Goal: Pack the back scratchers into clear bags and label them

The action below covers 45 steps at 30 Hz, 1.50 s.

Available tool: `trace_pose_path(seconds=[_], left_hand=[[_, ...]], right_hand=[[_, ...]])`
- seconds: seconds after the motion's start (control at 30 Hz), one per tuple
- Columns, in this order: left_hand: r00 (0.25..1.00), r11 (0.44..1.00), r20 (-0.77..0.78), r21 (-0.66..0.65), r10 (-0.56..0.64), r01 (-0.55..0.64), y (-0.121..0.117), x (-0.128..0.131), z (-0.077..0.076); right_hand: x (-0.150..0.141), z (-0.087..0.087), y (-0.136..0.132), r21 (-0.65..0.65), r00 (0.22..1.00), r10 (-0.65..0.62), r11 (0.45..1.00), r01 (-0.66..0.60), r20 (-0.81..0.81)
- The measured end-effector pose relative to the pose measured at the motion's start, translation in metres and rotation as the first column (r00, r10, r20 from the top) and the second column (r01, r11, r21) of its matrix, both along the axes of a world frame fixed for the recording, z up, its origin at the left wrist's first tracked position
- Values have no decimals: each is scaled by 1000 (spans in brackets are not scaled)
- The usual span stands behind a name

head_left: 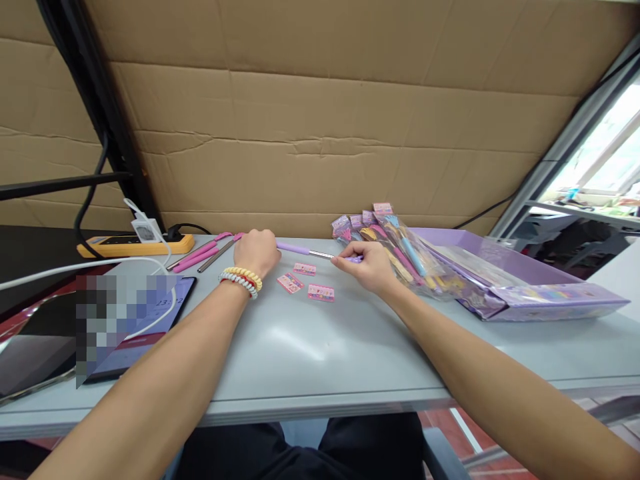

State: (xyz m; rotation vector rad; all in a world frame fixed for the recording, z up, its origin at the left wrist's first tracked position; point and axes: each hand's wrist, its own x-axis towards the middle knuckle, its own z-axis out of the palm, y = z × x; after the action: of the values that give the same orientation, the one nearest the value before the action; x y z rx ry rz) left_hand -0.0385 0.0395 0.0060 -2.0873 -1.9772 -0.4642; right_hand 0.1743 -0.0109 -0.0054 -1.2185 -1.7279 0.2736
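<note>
My left hand (256, 252) is closed in a fist at the far side of the grey table (310, 353), gripping one end of a purple-sleeved metal straw (300, 250). My right hand (364, 265) pinches the other end of the same straw between thumb and fingers. The straw lies level just above the tabletop between both hands. Three small pink label cards (305, 281) lie flat on the table right in front of the hands. Beaded bracelets (242, 279) circle my left wrist.
Pink straws and a bare metal one (203, 255) lie left of my left hand. Several bagged straw packs (395, 243) are piled at right, leaning on a purple tray (525, 283). An orange power strip (135, 245), white cable and a phone (135, 320) sit at left. A cardboard wall stands behind.
</note>
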Motion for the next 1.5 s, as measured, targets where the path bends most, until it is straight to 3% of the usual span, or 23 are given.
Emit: trace_pose_path(seconds=[0.63,0.8,0.9,0.97,1.07,1.13,1.17,1.23,1.37,1.5], left_hand=[[999,999,34,15,-35,34,-9,13,1],[997,999,73,-4,-35,35,-1,8,-6],[992,998,114,-48,-46,51,3,4,-10],[988,995,144,-74,-50,61,4,1,-11],[973,987,216,-118,-82,109,4,-3,-9],[949,973,289,-151,-124,174,2,-1,-6],[931,962,331,-166,-152,216,-1,2,-5],[884,929,418,-195,-211,314,-7,10,-4],[790,819,539,-284,-293,498,-24,29,-3],[783,775,513,-310,-351,551,-33,37,-4]], right_hand=[[0,6,-4,30,999,14,999,-15,34],[-6,-1,4,-72,999,44,996,-43,5],[-5,-2,6,-169,983,151,971,-168,-106],[-2,0,6,-228,911,275,908,-352,-308],[5,4,4,-169,684,410,773,-612,-604],[8,4,4,-108,588,478,709,-697,-652],[8,3,5,-105,580,506,690,-717,-638],[6,-2,8,-156,638,531,688,-709,-558],[-5,-15,11,-230,803,477,789,-570,-356],[-11,-17,8,-212,829,481,812,-544,-285]])
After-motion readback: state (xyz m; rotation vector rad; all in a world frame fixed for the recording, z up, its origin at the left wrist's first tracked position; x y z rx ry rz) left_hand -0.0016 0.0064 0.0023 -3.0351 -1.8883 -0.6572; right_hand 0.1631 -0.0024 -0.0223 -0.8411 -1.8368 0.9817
